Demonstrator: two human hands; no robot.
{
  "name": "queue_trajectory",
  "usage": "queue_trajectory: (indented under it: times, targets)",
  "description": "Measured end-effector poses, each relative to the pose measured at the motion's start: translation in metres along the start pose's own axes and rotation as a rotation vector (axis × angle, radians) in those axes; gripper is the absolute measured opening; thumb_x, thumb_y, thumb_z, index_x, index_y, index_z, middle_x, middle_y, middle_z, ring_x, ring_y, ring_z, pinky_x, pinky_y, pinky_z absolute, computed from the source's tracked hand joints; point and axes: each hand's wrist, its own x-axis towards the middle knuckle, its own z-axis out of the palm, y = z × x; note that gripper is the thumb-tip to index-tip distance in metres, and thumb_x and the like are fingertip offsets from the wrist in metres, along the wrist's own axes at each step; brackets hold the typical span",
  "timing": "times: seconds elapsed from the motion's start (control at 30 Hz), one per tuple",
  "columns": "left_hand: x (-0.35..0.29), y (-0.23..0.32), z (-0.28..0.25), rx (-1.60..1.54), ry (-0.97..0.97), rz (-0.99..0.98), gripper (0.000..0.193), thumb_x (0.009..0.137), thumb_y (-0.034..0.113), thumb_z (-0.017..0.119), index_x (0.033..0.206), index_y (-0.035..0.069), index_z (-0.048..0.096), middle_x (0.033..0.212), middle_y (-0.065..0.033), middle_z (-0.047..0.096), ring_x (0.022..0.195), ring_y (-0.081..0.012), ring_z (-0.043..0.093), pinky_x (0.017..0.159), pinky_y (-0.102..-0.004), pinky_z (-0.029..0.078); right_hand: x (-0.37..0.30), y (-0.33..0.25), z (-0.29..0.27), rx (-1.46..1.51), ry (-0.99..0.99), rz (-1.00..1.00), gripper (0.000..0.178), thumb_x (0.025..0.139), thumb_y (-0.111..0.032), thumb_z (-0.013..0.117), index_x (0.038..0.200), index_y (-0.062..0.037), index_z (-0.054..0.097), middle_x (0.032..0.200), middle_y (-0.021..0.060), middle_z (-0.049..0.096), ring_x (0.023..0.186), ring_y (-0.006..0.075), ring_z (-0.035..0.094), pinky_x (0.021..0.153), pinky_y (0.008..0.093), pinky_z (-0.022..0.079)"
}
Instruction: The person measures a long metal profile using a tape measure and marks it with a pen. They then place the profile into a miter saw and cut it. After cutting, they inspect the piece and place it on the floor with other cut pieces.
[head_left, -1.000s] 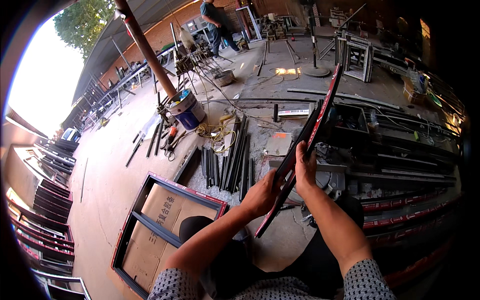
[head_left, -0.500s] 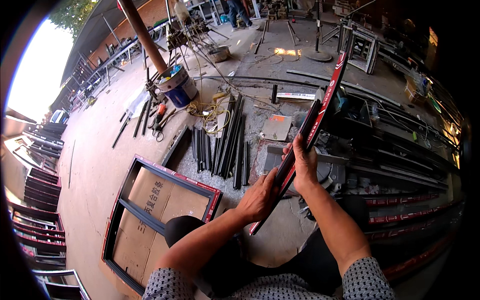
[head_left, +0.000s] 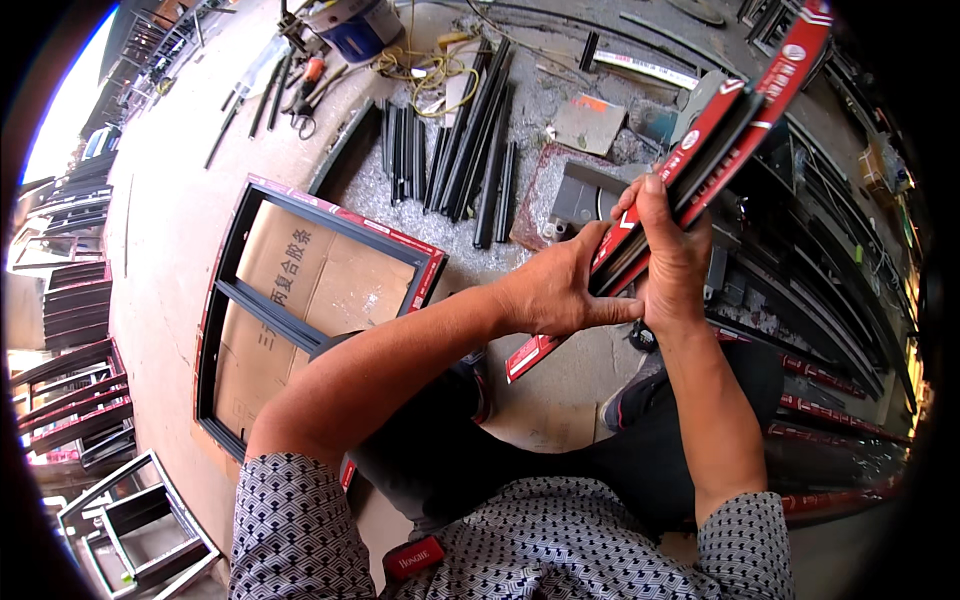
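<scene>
Both hands grip dark metal window-frame profiles (head_left: 790, 75) covered with red protective film, held slanting up to the right in front of me. My left hand (head_left: 560, 290) is closed round their lower part, its thumb stretched toward the other wrist. Just above it, my right hand (head_left: 675, 245) wraps the profiles with its thumb on top. At least two lengths lie side by side with a dark gap between them. To the left, a dark rectangular window frame (head_left: 345, 230) with a crossbar lies over a flat cardboard sheet (head_left: 285, 275).
Several short black profiles (head_left: 490, 150) lie ahead beside a yellow cord (head_left: 430, 80). A bucket (head_left: 350, 30) and an orange-handled tool (head_left: 313, 72) sit farther left. Long profiles (head_left: 825, 270) are stacked at the right; more frames (head_left: 75, 390) stand along the left edge.
The view has tilted down toward my lap. The held profiles have turned, so two red-filmed faces now show, and my hands have come closer together on them.
</scene>
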Motion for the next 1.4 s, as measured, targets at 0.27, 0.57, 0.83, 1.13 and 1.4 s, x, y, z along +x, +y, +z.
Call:
queue_trajectory:
  times: [0.27, 0.57, 0.83, 1.13, 1.4]
  targets:
    - [0.019, -0.006, -0.011, 0.132, -0.057, -0.090, 0.048, 0.078, 0.020, 0.080, 0.111, 0.000, 0.050, 0.100, -0.0258, 0.069, 0.098, -0.0443, 0.068, 0.085, -0.0469, 0.055, -0.005, -0.001, -0.015, 0.060, -0.030, -0.015, 0.043, 0.099, -0.013, 0.066, 0.135, 0.0011, 0.046, 0.119, 0.0138, 0.059, 0.110, 0.0218, 0.061, 0.103, 0.0413, 0.047]
    - [0.040, -0.027, -0.045, 0.436, -0.263, -0.107, 0.045, 0.077, 0.017, 0.081, 0.107, 0.002, 0.051, 0.094, -0.0186, 0.066, 0.093, -0.0404, 0.069, 0.081, -0.0485, 0.055, -0.018, 0.015, -0.065, 0.057, -0.012, 0.444, 0.075, 0.089, -0.038, 0.079, 0.143, -0.0041, 0.039, 0.139, 0.0179, 0.051, 0.139, 0.0314, 0.048, 0.123, 0.0518, 0.034]
    - [0.082, -0.049, -0.055, 0.413, -0.361, -0.115, 0.033, 0.081, 0.011, 0.072, 0.105, 0.002, 0.051, 0.093, -0.0161, 0.063, 0.091, -0.0377, 0.068, 0.081, -0.0474, 0.054, 0.012, 0.024, -0.085, 0.081, 0.012, 0.589, 0.089, 0.087, -0.059, 0.079, 0.145, -0.0054, 0.039, 0.146, 0.0153, 0.047, 0.143, 0.0330, 0.044, 0.124, 0.0518, 0.032]
    - [0.085, -0.072, -0.040, 0.333, -0.315, -0.158, 0.043, 0.074, 0.014, 0.078, 0.107, 0.003, 0.052, 0.097, -0.0173, 0.063, 0.096, -0.0397, 0.067, 0.086, -0.0486, 0.053, 0.012, 0.023, -0.073, 0.158, 0.170, 0.736, 0.075, 0.090, -0.044, 0.077, 0.145, -0.0108, 0.039, 0.153, 0.0137, 0.044, 0.145, 0.0287, 0.041, 0.124, 0.0555, 0.028]
    - [0.048, -0.049, -0.037, 0.400, -0.167, -0.225, 0.049, 0.070, 0.013, 0.079, 0.114, 0.005, 0.059, 0.098, -0.0123, 0.063, 0.097, -0.0337, 0.064, 0.088, -0.0433, 0.051, -0.007, 0.004, -0.043, 0.275, 0.194, 0.861, 0.064, 0.091, -0.031, 0.076, 0.145, -0.0170, 0.044, 0.156, 0.0080, 0.045, 0.144, 0.0246, 0.044, 0.122, 0.0492, 0.035]
